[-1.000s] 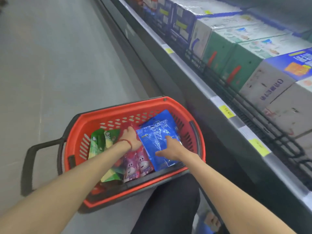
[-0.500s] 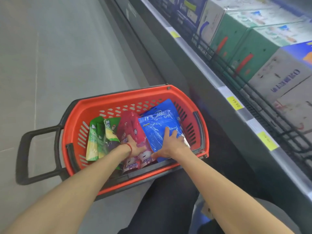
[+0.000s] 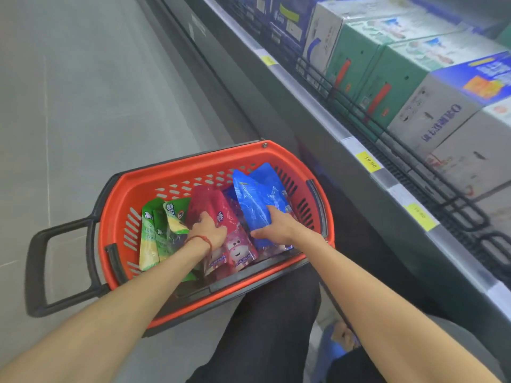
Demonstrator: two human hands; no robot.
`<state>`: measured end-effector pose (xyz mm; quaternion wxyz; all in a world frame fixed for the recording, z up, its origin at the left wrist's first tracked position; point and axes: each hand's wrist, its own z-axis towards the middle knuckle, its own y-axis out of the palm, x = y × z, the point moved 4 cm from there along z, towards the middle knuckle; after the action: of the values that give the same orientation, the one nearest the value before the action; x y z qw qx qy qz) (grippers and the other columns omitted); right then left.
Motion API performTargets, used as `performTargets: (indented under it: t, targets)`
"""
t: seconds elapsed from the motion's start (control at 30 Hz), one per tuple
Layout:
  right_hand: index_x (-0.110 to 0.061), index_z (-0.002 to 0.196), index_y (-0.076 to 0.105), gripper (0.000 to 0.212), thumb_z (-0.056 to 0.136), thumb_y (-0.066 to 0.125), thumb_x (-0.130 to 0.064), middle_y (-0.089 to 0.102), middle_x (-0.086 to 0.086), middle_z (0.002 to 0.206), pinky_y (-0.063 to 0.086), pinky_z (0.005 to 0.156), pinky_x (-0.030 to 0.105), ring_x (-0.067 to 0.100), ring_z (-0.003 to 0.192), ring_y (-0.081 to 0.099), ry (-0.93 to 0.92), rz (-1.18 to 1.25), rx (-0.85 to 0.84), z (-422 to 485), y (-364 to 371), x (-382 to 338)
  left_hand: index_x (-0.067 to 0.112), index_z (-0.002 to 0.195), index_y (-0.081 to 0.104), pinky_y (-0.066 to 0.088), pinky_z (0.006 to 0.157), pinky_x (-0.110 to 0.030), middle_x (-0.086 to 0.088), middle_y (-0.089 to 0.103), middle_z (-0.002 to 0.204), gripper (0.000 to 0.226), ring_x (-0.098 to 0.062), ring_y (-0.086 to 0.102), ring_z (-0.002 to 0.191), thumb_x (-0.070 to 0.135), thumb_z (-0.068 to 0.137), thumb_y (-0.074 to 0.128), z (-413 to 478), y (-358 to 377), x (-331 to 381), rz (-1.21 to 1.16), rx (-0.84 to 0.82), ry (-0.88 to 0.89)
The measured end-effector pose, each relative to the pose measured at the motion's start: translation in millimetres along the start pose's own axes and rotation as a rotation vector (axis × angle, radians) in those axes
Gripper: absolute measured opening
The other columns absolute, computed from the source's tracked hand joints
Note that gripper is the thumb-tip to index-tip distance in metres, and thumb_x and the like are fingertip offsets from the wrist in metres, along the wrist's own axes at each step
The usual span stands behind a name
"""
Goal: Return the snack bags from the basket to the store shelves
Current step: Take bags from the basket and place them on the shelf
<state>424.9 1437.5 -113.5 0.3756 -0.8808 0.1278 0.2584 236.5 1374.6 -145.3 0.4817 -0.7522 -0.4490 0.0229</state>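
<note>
Snack bags fill your red basket point(image 3: 171, 175): your left hand point(image 3: 209, 230) grips the pink bag point(image 3: 221, 217), your right hand point(image 3: 279, 228) grasps the blue bag point(image 3: 254, 194).

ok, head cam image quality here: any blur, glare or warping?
Head view: wide-angle warping bends the shelf edge; the price tags and far boxes are soft; the bags in the basket show mild glare; the light is even and dim.

Boxes point(image 3: 453, 111) cropped at right edge
</note>
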Motion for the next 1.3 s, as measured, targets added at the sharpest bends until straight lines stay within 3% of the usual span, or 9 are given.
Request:
performTargets:
  t: [0.17, 0.33, 0.57, 0.7, 0.83, 0.9, 1.03, 1.13, 1.3]
  targets:
    - [-0.012, 0.149, 0.041, 0.080, 0.079, 0.071, -0.036, 0.037, 0.003, 0.160, 0.040, 0.113, 0.055, 0.029, 0.139, 0.046, 0.008, 0.604, -0.006, -12.2, -23.3, -4.6, 0.021, 0.131, 0.043, 0.045, 0.089, -0.042, -0.017, 0.062, 0.121, 0.062, -0.040, 0.059, 0.110, 0.060, 0.083, 0.045, -11.6, -18.7, 27.7, 0.027, 0.197, 0.135]
    - [-0.009, 0.112, 0.070, 0.047, 0.069, 0.063, -0.029, 0.068, 0.014, 0.108, 0.048, 0.104, 0.062, 0.039, 0.096, 0.064, 0.023, 0.996, -0.172, -21.6, -30.0, 1.2, 0.041, 0.136, 0.047, 0.042, 0.098, -0.042, -0.009, 0.064, 0.128, 0.050, -0.036, 0.057, 0.118, 0.063, 0.094, 0.031, -21.6, -16.0, 47.9, -0.018, 0.207, 0.190]
    - [-0.018, 0.123, 0.065, 0.074, 0.064, 0.085, -0.059, 0.058, 0.002, 0.114, 0.048, 0.104, 0.054, 0.020, 0.100, 0.056, 0.034, 0.695, -0.242, -24.8, -25.6, 0.4, 0.022, 0.133, 0.053, 0.046, 0.087, -0.033, -0.002, 0.055, 0.131, 0.056, -0.022, 0.057, 0.110, 0.035, 0.083, 0.074, -20.1, 3.7, 31.7, -0.122, 0.166, 0.261]
    - [-0.012, 0.107, 0.072, 0.042, 0.067, 0.070, -0.027, 0.068, 0.010, 0.103, 0.052, 0.100, 0.060, 0.029, 0.095, 0.064, 0.070, 0.721, -0.184, -28.3, -38.1, 5.5, 0.009, 0.149, 0.019, 0.036, 0.107, -0.048, -0.016, 0.022, 0.151, 0.098, -0.040, 0.028, 0.136, 0.045, 0.078, 0.076, -10.6, 13.6, 23.7, -0.139, 0.087, 0.099]
    - [-0.014, 0.064, 0.052, 0.013, 0.076, 0.050, -0.013, 0.052, 0.003, 0.065, 0.038, 0.063, 0.033, 0.019, 0.057, 0.047, 0.120, 0.617, 0.205, -29.1, -63.3, 20.8, 0.008, 0.154, -0.008, 0.026, 0.117, -0.048, -0.018, 0.000, 0.162, 0.128, -0.040, 0.019, 0.146, 0.045, 0.072, 0.082, -1.8, 19.0, 17.8, -0.325, -0.056, -0.056]
    - [-0.013, 0.078, 0.052, 0.004, 0.081, 0.055, -0.014, 0.052, 0.004, 0.075, 0.036, 0.067, 0.036, 0.019, 0.067, 0.045, 0.090, 0.489, 0.264, -25.6, -64.6, 23.4, 0.012, 0.154, -0.010, 0.027, 0.116, -0.047, -0.019, -0.003, 0.162, 0.134, -0.040, 0.021, 0.146, 0.047, 0.067, 0.085, -1.1, 18.5, 17.3, -0.326, -0.068, -0.099]
    - [-0.016, 0.141, 0.038, 0.077, 0.081, 0.080, -0.039, 0.060, 0.001, 0.123, 0.048, 0.076, 0.028, 0.015, 0.102, 0.062, 0.104, 0.228, 0.198, -23.1, -50.1, 25.1, 0.016, 0.155, -0.004, 0.038, 0.109, -0.047, -0.022, 0.006, 0.156, 0.141, -0.043, 0.033, 0.139, 0.048, 0.055, 0.091, -2.6, 11.4, 15.5, -0.347, 0.022, -0.143]
    - [-0.015, 0.142, 0.036, 0.089, 0.073, 0.089, -0.031, 0.059, 0.007, 0.132, 0.051, 0.095, 0.036, 0.025, 0.123, 0.056, 0.081, 0.097, 0.252, -20.0, -46.2, 24.4, 0.012, 0.146, 0.019, 0.046, 0.099, -0.048, -0.022, 0.036, 0.144, 0.125, -0.041, 0.049, 0.124, 0.040, 0.051, 0.095, -0.9, 4.8, 5.4, -0.504, 0.139, -0.203]
    - [-0.016, 0.129, 0.050, 0.069, 0.073, 0.089, -0.024, 0.065, 0.004, 0.122, 0.044, 0.079, 0.026, 0.022, 0.118, 0.058, 0.071, 0.067, 0.354, -23.6, -50.0, 24.0, 0.011, 0.106, 0.060, 0.049, 0.065, -0.030, -0.007, 0.070, 0.102, 0.059, -0.021, 0.062, 0.077, 0.030, 0.060, 0.092, -5.6, -4.7, 2.9, -0.638, 0.141, -0.103]
